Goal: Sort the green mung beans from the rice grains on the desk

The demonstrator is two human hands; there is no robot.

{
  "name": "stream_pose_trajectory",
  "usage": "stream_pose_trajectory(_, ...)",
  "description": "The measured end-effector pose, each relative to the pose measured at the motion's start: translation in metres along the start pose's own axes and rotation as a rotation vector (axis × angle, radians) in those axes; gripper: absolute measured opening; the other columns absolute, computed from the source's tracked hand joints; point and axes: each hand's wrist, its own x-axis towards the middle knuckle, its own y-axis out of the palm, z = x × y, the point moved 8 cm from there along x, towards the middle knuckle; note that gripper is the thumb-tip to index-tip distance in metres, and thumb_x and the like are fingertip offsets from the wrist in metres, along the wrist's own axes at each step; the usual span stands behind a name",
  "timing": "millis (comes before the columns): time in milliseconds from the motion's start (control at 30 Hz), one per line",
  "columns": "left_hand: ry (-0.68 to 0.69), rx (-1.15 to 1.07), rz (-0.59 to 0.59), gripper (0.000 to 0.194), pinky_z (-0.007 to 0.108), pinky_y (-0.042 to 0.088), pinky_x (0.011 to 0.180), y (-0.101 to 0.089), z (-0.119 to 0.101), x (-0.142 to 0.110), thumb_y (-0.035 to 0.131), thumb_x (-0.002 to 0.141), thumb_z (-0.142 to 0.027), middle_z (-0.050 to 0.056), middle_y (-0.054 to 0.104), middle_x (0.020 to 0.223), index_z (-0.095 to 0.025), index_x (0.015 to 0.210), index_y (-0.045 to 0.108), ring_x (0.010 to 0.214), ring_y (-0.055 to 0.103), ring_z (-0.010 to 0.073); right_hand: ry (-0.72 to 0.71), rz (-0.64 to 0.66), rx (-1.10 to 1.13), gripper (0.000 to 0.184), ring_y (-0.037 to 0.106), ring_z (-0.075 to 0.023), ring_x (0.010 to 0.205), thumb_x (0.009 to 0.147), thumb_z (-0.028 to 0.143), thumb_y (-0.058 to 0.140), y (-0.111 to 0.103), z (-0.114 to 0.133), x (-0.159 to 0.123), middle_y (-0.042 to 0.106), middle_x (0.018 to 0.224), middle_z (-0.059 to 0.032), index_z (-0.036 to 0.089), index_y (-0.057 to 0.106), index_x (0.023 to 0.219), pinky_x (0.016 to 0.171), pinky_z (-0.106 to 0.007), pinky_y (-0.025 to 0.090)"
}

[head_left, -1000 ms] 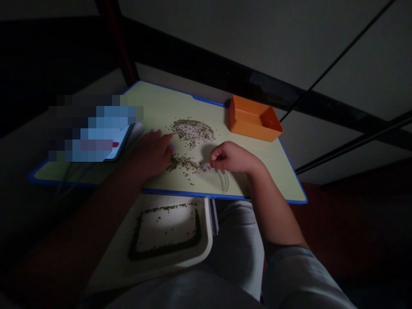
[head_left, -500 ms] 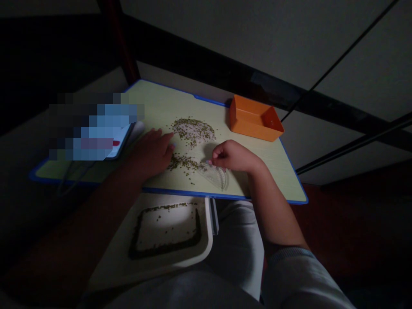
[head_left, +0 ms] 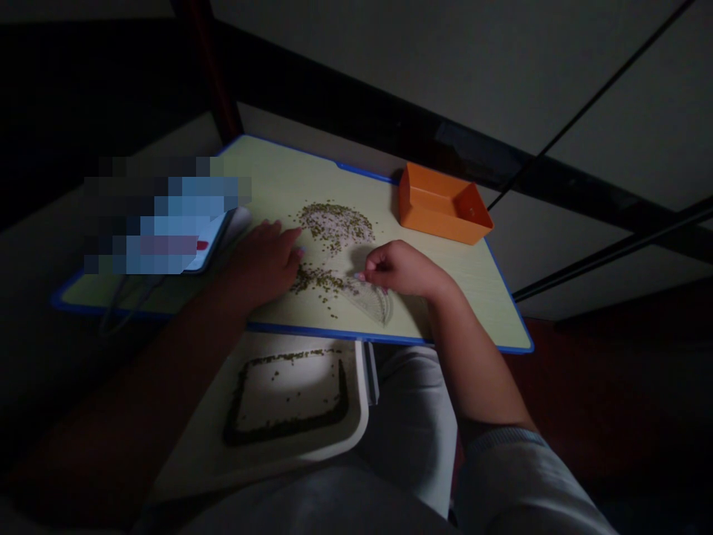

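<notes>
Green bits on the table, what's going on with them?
A person's left hand seems to rest, fingers spread, on the pale table. The right hand is curled at a clear protractor beside the smaller, nearer patch of green bits; it's too dark to tell if it has a grip on it. The bigger patch, farther back, has whitish bits mixed in. An orange box stands near the back right, and a white container below the near edge holds more green bits.

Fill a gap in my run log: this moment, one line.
left hand: open, beside small grains | right hand: at clear protractor, grip unclear | orange box: on table
</notes>
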Motion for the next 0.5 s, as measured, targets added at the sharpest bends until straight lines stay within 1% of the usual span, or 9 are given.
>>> stream_pose_trajectory(100, -0.013, -0.003, 0.009, 0.061, 0.050, 0.034, 0.133, 0.0004, 0.0004, -0.0007, 0.040, 0.104, -0.036, 0.013, 0.052, 0.169, -0.019, 0.162, 0.050, 0.161, 0.041, 0.0329, -0.002, 0.003, 0.005, 0.029, 0.047, -0.0105, 0.059, 0.094, 0.026, 0.066, 0.0013, 0.0017, 0.0008, 0.056, 0.058, 0.0048, 0.018, 0.060, 0.067, 0.067, -0.029, 0.030)
stream_pose_trajectory(233, -0.004, -0.020, 0.015, 0.062, 0.053, 0.034, 0.132, 0.0008, -0.0001, -0.0016, 0.033, 0.106, -0.037, 0.018, 0.050, 0.169, -0.015, 0.161, 0.051, 0.162, 0.039, 0.0354, -0.022, -0.001, 0.008, 0.031, 0.044, -0.0104, 0.061, 0.095, 0.027, 0.066, 0.0030, 0.0024, 0.0017, 0.053, 0.060, 0.0050, 0.018, 0.058, 0.067, 0.067, -0.029, 0.030)
stream_pose_trajectory(367, 0.001, -0.030, 0.002, 0.061, 0.054, 0.033, 0.132, 0.0020, 0.0018, -0.0005, 0.035, 0.105, -0.037, 0.018, 0.052, 0.168, -0.016, 0.160, 0.051, 0.162, 0.040, 0.0352, -0.077, 0.017, 0.037, 0.031, 0.044, -0.0108, 0.064, 0.096, 0.032, 0.066, 0.0061, 0.0029, 0.0015, 0.054, 0.062, 0.0044, 0.018, 0.060, 0.070, 0.068, -0.029, 0.030)
stream_pose_trajectory(500, 0.003, -0.025, 0.005, 0.061, 0.052, 0.033, 0.133, 0.0033, 0.0024, 0.0007, 0.034, 0.106, -0.038, 0.016, 0.051, 0.169, -0.017, 0.161, 0.049, 0.163, 0.039, 0.0337, -0.087, 0.041, 0.074, 0.031, 0.046, -0.0112, 0.064, 0.096, 0.034, 0.066, 0.0079, 0.0029, 0.0011, 0.055, 0.062, 0.0043, 0.018, 0.059, 0.070, 0.068, -0.029, 0.031)
